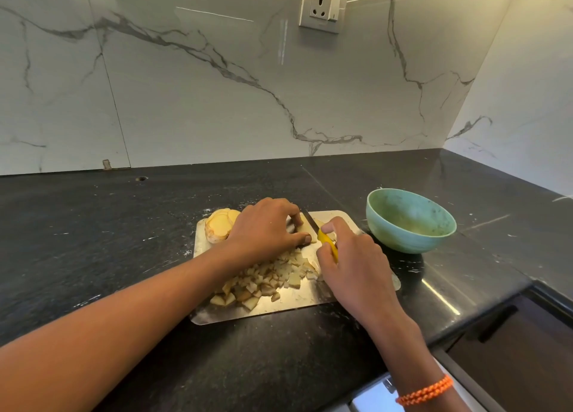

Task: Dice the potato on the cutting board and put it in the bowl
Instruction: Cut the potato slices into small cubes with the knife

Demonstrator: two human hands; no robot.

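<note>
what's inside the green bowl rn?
No potato visible in the green bowl; only its bare, speckled inner wall shows. The near rim hides the lowest front part. Diced potato sits on the cutting board.

2 bare forearms reach in, no sleeves showing on either. The left hand (265, 225) wears nothing. The right hand (350, 262) has 1 orange braided band (424, 391), wound in 2 strands, on its wrist.

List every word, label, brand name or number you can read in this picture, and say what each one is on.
None: no readable text shows anywhere.
Wall socket: bare plate, no lettering visible.
Green bowl: speckled, no label.
Knife: plain yellow handle; any mark is hidden by the right hand.
Cutting board: no print visible.
</note>
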